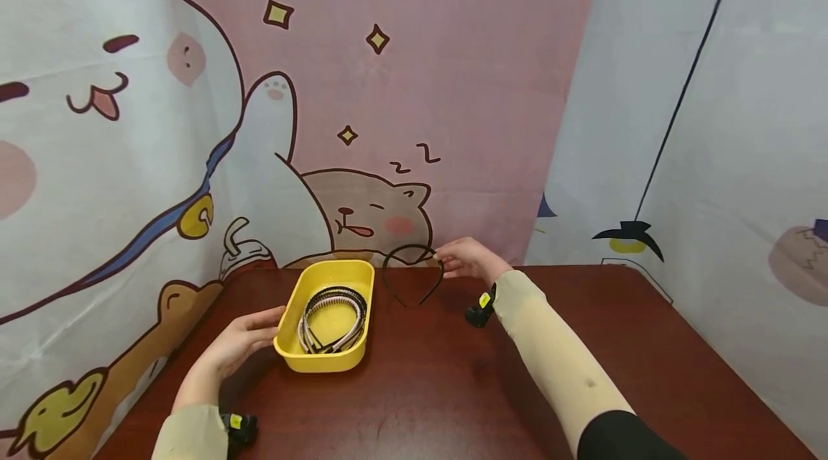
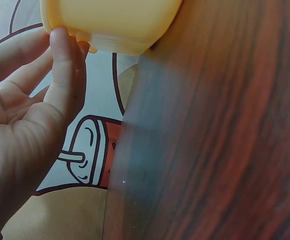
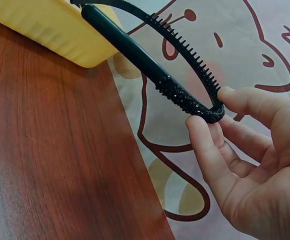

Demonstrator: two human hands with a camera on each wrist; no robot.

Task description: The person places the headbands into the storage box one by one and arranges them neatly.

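In the head view, my left hand (image 1: 233,345) touches the left side of a yellow plastic basin (image 1: 326,364). Its fingertips (image 2: 60,42) meet the outside of the rim in the left wrist view. Several headbands (image 1: 333,295), dark and pale, lie looped together in the basin. To the right of it, my right hand (image 1: 468,259) pinches a black headband (image 1: 442,277) between thumb and fingers. Close up, that headband shows comb-like teeth along its inside and a sparkly, beaded part (image 3: 180,97) near the fingertips.
Basin and hands are over a dark reddish-brown wooden table (image 1: 414,402). Behind its back edge hangs a cloth (image 1: 466,86) printed with cartoon animals. Black wrist cameras, such as the right one (image 1: 480,313), sit at both wrists.
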